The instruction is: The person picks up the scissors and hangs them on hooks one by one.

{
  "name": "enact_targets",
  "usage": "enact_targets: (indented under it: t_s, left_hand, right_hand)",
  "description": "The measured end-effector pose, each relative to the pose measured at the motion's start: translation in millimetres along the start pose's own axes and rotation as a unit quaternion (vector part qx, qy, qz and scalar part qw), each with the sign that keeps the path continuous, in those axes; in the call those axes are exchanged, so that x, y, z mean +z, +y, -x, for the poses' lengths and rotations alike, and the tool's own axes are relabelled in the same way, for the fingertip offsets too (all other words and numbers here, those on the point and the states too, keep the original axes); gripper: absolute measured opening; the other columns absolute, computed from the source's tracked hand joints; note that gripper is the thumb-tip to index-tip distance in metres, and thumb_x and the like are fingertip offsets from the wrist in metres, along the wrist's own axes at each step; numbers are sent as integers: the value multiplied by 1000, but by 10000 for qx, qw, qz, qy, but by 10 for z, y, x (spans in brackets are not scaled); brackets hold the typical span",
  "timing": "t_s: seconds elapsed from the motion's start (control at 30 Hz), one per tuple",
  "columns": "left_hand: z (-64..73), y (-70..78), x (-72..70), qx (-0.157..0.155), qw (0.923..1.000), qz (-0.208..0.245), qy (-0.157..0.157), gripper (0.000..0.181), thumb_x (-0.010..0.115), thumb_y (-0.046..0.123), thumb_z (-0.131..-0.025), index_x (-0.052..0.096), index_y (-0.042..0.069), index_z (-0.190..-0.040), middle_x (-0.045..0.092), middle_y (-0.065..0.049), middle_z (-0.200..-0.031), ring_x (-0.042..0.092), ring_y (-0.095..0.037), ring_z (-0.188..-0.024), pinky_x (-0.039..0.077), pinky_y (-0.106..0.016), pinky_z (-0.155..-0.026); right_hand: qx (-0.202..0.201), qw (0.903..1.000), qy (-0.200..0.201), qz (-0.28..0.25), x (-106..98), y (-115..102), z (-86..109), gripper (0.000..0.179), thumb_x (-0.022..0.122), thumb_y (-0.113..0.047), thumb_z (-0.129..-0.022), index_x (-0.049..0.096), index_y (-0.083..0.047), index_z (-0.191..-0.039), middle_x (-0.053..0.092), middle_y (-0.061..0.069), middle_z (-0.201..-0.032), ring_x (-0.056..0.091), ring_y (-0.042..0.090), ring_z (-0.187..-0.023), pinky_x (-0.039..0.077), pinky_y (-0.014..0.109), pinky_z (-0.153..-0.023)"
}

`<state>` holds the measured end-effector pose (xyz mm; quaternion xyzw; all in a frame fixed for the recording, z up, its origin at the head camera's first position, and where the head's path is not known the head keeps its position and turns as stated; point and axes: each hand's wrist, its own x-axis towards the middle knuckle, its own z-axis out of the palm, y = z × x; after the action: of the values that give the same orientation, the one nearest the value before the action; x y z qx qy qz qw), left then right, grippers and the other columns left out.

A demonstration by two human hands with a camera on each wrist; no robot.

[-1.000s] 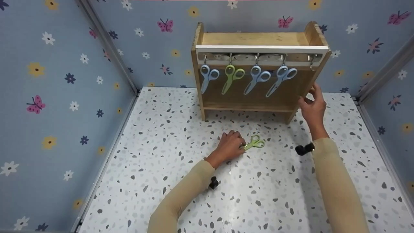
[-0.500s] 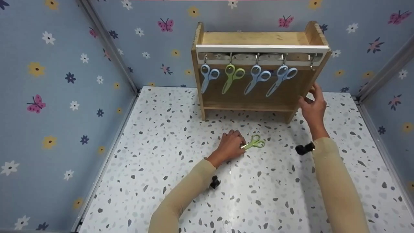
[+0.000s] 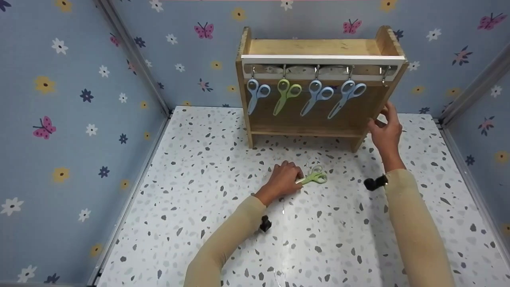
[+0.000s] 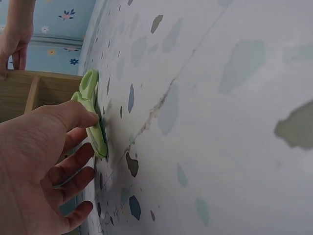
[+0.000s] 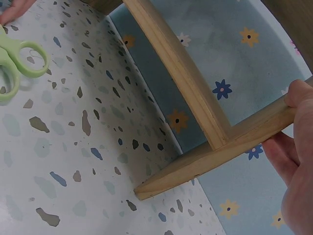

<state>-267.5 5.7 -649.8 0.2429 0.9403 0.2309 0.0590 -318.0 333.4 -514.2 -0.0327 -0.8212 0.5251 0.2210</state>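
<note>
My left hand [image 3: 282, 179] pinches a pair of green scissors [image 3: 316, 175] by the blade end, between thumb and forefinger, low over the table. In the left wrist view the scissors' handle loops [image 4: 88, 84] point away from the palm, and the other fingers are loosely bent. My right hand [image 3: 387, 129] grips the right side panel [image 5: 195, 164] of a wooden rack [image 3: 310, 132], thumb on its front edge and fingers behind. From the rack's hooks hang a light blue pair [image 3: 258, 95], green scissors [image 3: 287, 96], and two more light blue pairs [image 3: 316, 97].
At the rack's right end, a bare metal hook [image 3: 384, 79] hangs beside the last blue scissors [image 3: 346, 98]. The rack stands on a speckled white table [image 3: 318, 235] near the back wall [image 3: 199, 59]. Flowered panels [image 3: 79, 119] enclose the sides.
The green scissors in my left hand have tilted a little, their handle loops turning relative to the table. The right hand and the rack have stayed put.
</note>
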Motion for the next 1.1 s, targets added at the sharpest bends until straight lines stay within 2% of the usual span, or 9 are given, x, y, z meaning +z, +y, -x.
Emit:
enact_targets:
  t_s: [0.17, 0.23, 0.43, 0.5, 0.67, 0.77, 0.93, 1.1]
  left_hand:
    - [148, 233, -270, -63, 9998, -155, -118, 20, 81, 23, -93, 84, 21, -113, 78, 2, -110, 65, -21, -108, 51, -48, -103]
    - [177, 280, -324, -39, 9996, -235, -148, 20, 80, 22, -94, 84, 21, -113, 78, 3, -108, 64, -19, -104, 50, -48, -98]
    - [79, 80, -103, 97, 9996, 212, -157, 18, 79, 27, -97, 81, 22, -114, 79, 5, -100, 64, -20, -100, 49, -49, -102]
    - [70, 55, -76, 136, 9995, 261, -151, 17, 80, 27, -97, 81, 23, -114, 79, 6, -99, 64, -20, -99, 49, -49, -104]
    - [104, 116, -149, 253, 9996, 34, -94, 15, 81, 28, -98, 83, 25, -112, 82, 9, -96, 65, -17, -96, 51, -50, -100]
    - [108, 138, -186, 293, 9993, 77, -214, 15, 80, 26, -98, 84, 25, -112, 83, 8, -97, 66, -17, -96, 51, -49, -99]
    - [21, 3, -40, 360, 9986, 276, -283, 14, 79, 26, -97, 83, 29, -110, 80, 11, -93, 62, -13, -92, 48, -43, -96]
    - [-11, -86, 50, 566, 9979, 217, -234, 19, 75, 25, -98, 82, 28, -115, 80, 9, -96, 62, -13, -92, 49, -50, -98]
  right_hand:
    - [75, 10000, 47, 45, 20, -36, -7, 74, 62, -4, -107, 44, -33, -173, 59, 9, -168, 61, 30, -155, 54, 54, -124]
    - [113, 9999, 64, 62, 27, -39, -13, 75, 61, -2, -107, 44, -32, -173, 59, 10, -169, 60, 30, -156, 53, 54, -125]
    - [146, 9999, 46, 32, 22, 12, -25, 74, 62, -4, -107, 44, -33, -173, 58, 9, -170, 60, 29, -157, 53, 52, -125]
    - [150, 9999, 25, 2, 14, 16, -22, 74, 62, -5, -107, 45, -35, -172, 58, 8, -170, 60, 29, -157, 54, 52, -125]
    - [148, 9999, -35, -1, 1, 6, -17, 73, 65, -8, -107, 47, -40, -170, 58, 6, -170, 60, 27, -156, 54, 51, -125]
    - [126, 9999, -33, 2, -5, 6, -14, 72, 66, -8, -107, 47, -41, -169, 59, 7, -168, 61, 28, -155, 55, 50, -124]
    - [98, 9999, -23, -62, -1, 6, -5, 71, 64, -9, -108, 47, -36, -171, 62, 10, -164, 66, 33, -150, 56, 50, -123]
    - [111, 9999, 11, -36, 13, 0, -16, 71, 63, -7, -108, 45, -32, -172, 61, 10, -165, 62, 30, -153, 54, 51, -125]
